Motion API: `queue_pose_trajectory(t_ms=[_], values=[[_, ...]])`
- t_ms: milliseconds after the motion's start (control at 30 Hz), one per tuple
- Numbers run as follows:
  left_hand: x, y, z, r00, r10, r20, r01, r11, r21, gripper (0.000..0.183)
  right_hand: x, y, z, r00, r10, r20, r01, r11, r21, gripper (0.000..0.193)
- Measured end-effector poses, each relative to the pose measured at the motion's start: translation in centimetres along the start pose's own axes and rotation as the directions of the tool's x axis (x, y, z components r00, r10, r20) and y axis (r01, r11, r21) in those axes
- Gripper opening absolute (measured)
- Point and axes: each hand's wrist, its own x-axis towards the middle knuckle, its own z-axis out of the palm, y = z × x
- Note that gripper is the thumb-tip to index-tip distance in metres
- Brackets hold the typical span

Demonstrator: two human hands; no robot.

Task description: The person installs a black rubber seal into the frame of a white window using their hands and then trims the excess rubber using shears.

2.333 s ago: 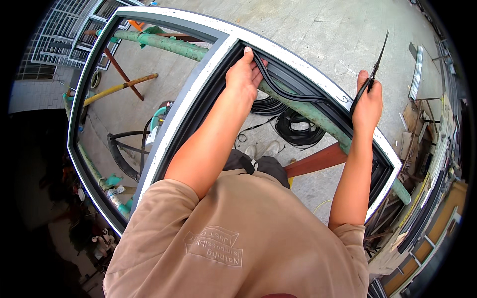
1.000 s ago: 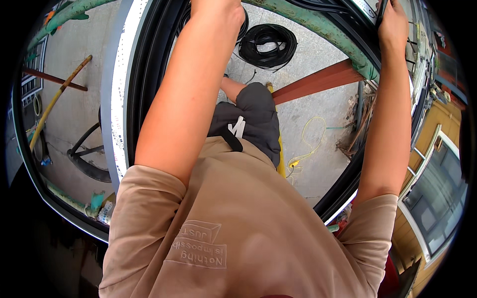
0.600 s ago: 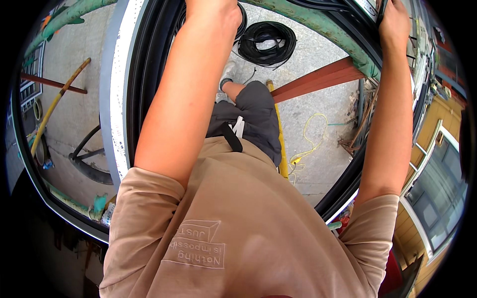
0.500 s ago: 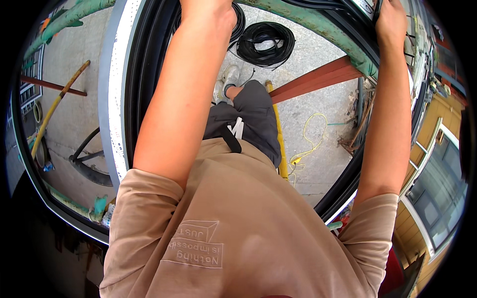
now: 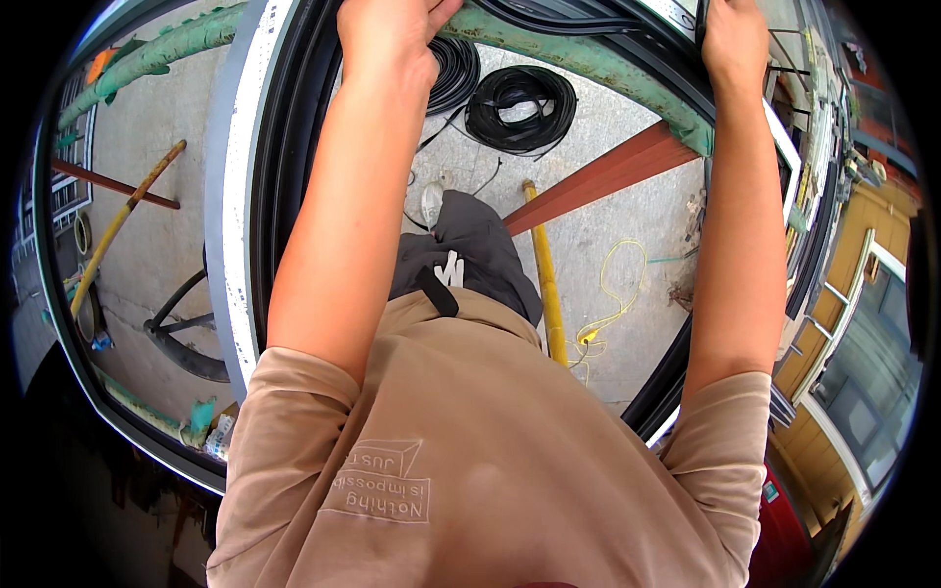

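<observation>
A large metal frame (image 5: 247, 186) with black rubber-like edging (image 5: 289, 167) surrounds my legs and body. My left hand (image 5: 387, 44) reaches to its far left corner. The thumb points right, and most of the fingers are cut off by the top edge of the view. At the far right corner my right hand (image 5: 737, 47) is closed beside a narrow dark piece (image 5: 701, 24); what it grips is not clear. Between the hands, a bent black strip (image 5: 559, 22) runs along the far side of the frame.
Green pipes (image 5: 598, 64) and a brown-red beam (image 5: 608, 176) lie below the frame. Coils of black strip (image 5: 521, 110) rest on the concrete floor. A yellow pole (image 5: 549, 284) and yellow cord (image 5: 613, 314) are by my legs. A framed window (image 5: 867, 343) stands at the right.
The view has shifted. My right hand appears further left and my left hand slightly lower, with the thumb now showing. The near foot shows less beside my trousers.
</observation>
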Motion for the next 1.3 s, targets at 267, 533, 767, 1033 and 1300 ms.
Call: queue_pose_trajectory(t_ms=[267, 533, 767, 1033, 1300], values=[[-1.2, 0.8, 0.8, 0.993, 0.040, -0.113, -0.036, 0.999, 0.039, 0.034, 0.1, -1.2, -0.6, 0.997, -0.034, 0.073, 0.028, 0.996, 0.079, 0.090], [-2.3, 0.5, 0.8, 0.996, -0.001, -0.089, 0.003, 1.000, 0.014, 0.037, -0.2, -0.2, -0.1, 0.992, 0.081, 0.094, -0.092, 0.988, 0.127, 0.079], [-5.0, 0.0, 1.0, 0.997, -0.080, -0.008, 0.080, 0.981, 0.175, 0.048, -0.5, -0.5, -0.2, 0.991, 0.087, 0.106, -0.103, 0.982, 0.156, 0.076], [-4.1, 1.1, 1.0, 0.987, -0.161, 0.028, 0.145, 0.944, 0.297, 0.036, -0.6, -1.1, -0.4, 0.988, 0.104, 0.111, -0.119, 0.983, 0.143, 0.077], [-2.1, 2.6, 1.6, 0.960, -0.273, 0.069, 0.211, 0.861, 0.462, 0.025, -0.7, -0.6, -0.3, 0.989, 0.103, 0.108, -0.122, 0.974, 0.192, 0.072]])
